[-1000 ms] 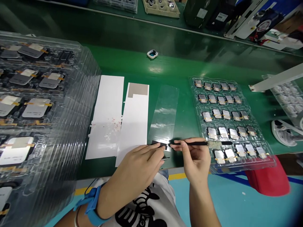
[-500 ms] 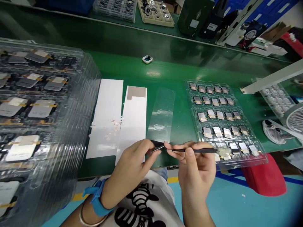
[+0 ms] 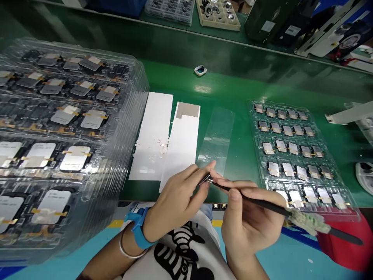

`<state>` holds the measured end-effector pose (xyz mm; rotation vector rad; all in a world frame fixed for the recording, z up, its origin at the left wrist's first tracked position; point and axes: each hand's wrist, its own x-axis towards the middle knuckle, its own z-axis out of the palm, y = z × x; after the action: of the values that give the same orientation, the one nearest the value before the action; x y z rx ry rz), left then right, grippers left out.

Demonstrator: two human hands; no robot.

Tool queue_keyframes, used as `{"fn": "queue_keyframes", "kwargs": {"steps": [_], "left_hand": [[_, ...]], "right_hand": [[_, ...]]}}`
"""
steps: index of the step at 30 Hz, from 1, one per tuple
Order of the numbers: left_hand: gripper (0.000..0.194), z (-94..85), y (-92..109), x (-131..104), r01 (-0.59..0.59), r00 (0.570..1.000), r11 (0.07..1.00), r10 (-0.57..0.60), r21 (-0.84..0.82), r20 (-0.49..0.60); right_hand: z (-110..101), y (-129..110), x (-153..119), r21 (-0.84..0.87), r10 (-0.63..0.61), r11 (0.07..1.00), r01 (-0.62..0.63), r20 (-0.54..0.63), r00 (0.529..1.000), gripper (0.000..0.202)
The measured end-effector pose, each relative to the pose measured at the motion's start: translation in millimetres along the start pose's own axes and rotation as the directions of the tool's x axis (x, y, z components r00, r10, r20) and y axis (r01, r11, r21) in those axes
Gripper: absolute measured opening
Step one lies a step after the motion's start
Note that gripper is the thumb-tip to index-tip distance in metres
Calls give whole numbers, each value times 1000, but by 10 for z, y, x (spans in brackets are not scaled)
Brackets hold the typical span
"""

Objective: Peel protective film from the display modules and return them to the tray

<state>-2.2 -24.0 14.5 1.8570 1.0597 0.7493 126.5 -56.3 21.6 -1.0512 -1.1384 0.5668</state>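
My left hand, with a blue band at the wrist, pinches a small dark piece between thumb and fingers near the table's front edge. My right hand is closed around black tweezers, whose rear part is wrapped in pale green-white material. The tweezer tip meets the small piece at my left fingertips. Just beyond the hands lies a clear plastic strip. Left of it are two white sheets, one with a grey-brown patch at its top, the other with tiny reddish bits on it.
A tall stack of clear trays with square modules fills the left. On the right lies a clear tray holding rows of small square modules. A small white-rimmed part sits at the back, below a shelf with a beige parts tray.
The view has shifted left, so the table items appear further right. The tweezers are now tilted, with their wrapped rear end lower and more exposed. Both hands remain together at the small piece.
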Motion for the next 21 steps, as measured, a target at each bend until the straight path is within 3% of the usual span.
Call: {"fn": "queue_keyframes", "kwargs": {"steps": [12,21], "left_hand": [[46,-13,-18,-11,-19,1000,994,22,-109,23],[46,-8,-19,-14,-23,1000,998,24,-58,17]], "right_hand": [[3,28,-6,-35,-6,999,6,3,1000,22],[0,36,-29,-57,-49,997,49,-2,999,27]]}}
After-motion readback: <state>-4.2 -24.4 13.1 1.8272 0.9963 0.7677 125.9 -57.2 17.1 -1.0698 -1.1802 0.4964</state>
